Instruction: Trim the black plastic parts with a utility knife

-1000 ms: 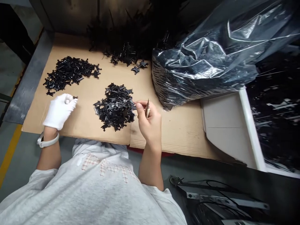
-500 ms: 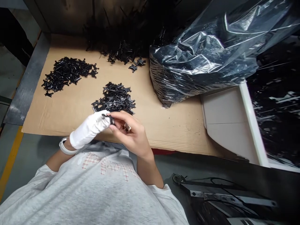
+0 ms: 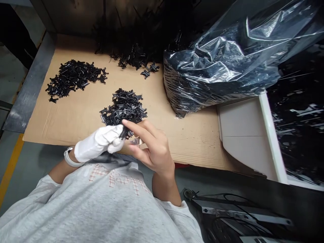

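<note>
My left hand (image 3: 101, 141), in a white glove, is closed on a small black plastic part (image 3: 123, 133) held just above the near edge of the cardboard sheet (image 3: 83, 111). My bare right hand (image 3: 152, 145) is beside it, index finger laid along the part, lower fingers curled round a small blade tool (image 3: 136, 140). A pile of black parts (image 3: 124, 108) lies right behind both hands. A second pile (image 3: 73, 78) lies at the far left.
A large clear plastic bag of black parts (image 3: 222, 60) fills the right rear. More black parts (image 3: 136, 57) heap up at the back. A white bin wall (image 3: 243, 131) stands to the right. Metal brackets and cables (image 3: 240, 212) lie at the lower right.
A second ago my hands were apart, the left by the far-left pile and the right at the middle pile. They came together near my chest, and the right index finger now extends over the part.
</note>
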Available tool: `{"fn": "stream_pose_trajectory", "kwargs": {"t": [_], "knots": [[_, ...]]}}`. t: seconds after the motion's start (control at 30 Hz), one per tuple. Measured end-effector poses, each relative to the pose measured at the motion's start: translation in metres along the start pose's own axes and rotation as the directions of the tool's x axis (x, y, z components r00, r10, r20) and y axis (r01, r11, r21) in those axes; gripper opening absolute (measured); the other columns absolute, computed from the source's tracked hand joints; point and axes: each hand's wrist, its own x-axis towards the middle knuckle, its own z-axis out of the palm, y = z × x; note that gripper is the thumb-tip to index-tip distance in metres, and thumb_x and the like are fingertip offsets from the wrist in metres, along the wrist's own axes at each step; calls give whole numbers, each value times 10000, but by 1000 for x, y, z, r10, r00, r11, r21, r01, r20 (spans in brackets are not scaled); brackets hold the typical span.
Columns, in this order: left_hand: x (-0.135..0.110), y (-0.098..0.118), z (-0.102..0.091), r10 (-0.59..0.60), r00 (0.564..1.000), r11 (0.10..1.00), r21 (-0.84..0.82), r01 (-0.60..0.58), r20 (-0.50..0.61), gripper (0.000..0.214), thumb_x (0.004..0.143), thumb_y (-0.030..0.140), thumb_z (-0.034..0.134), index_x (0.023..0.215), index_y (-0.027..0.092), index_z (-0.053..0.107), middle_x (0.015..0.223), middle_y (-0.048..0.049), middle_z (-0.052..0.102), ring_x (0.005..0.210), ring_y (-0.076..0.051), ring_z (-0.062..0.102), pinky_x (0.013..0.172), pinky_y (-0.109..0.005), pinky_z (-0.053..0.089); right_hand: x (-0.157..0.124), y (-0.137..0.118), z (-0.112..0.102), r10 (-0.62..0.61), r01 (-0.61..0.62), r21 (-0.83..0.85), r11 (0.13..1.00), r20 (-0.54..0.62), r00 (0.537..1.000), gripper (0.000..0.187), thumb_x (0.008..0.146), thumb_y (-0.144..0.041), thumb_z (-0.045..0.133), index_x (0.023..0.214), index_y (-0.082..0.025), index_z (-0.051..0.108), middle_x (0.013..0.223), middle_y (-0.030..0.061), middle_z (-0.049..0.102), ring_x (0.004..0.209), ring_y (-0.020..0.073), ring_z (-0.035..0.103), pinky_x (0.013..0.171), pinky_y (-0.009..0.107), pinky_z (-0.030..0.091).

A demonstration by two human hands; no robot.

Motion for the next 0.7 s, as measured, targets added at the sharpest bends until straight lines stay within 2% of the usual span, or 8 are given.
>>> {"fn": "stream_pose_trajectory", "kwargs": {"t": [0.1,0.2,0.3,0.47,0.57,0.63,0.7], "knots": [[-3,6,7,-51,998,995,-81,53,26,469,948,575,510,644,225,441,520,48,430,477,-96,346,527,-293,385,-3,-1,2,62,-62,92,994,4,998,480,1082,-436,363,1483,-227,524,835,31,669,642,157,556,575,302,466],[-4,7,13,-45,999,993,-110,44,-3,435,951,532,509,651,225,442,528,40,446,475,-101,354,528,-308,368,-5,-4,6,77,-76,164,984,5,997,491,1068,-338,443,1555,-284,414,1075,59,762,677,158,610,628,311,516],[-4,6,16,-17,1000,991,-131,17,6,414,942,505,521,647,222,456,546,29,456,485,-104,364,508,-310,348,-6,-7,8,86,-86,228,970,9,996,545,1051,-314,482,1581,-302,354,1225,74,753,730,171,667,666,325,563],[-6,-1,15,-8,999,991,-134,16,53,387,942,560,516,739,231,516,603,12,524,521,-126,457,516,-318,395,-5,-13,7,109,-107,201,974,5,994,491,1055,-339,462,1541,-296,412,1039,57,779,685,188,649,627,335,559],[-8,-2,16,-39,998,987,-152,45,42,463,916,664,516,742,235,518,594,17,510,499,-123,438,494,-322,385,-7,-14,6,149,-145,231,962,0,989,464,1053,-358,467,1514,-305,450,1080,66,763,647,173,613,610,334,549],[-8,0,18,3,1000,987,-159,-7,-20,503,905,702,525,719,235,515,594,20,514,517,-125,452,529,-322,423,-9,-15,8,223,-206,306,929,-22,975,454,1049,-398,478,1493,-299,482,949,43,739,589,158,563,571,324,529],[-6,1,20,67,986,994,-73,-79,-154,517,890,719,552,709,235,535,649,8,565,600,-139,518,639,-330,493,-10,-16,12,316,-265,392,881,-73,946,453,1020,-455,542,1438,-281,544,742,-9,631,536,146,496,514,304,482]]}}
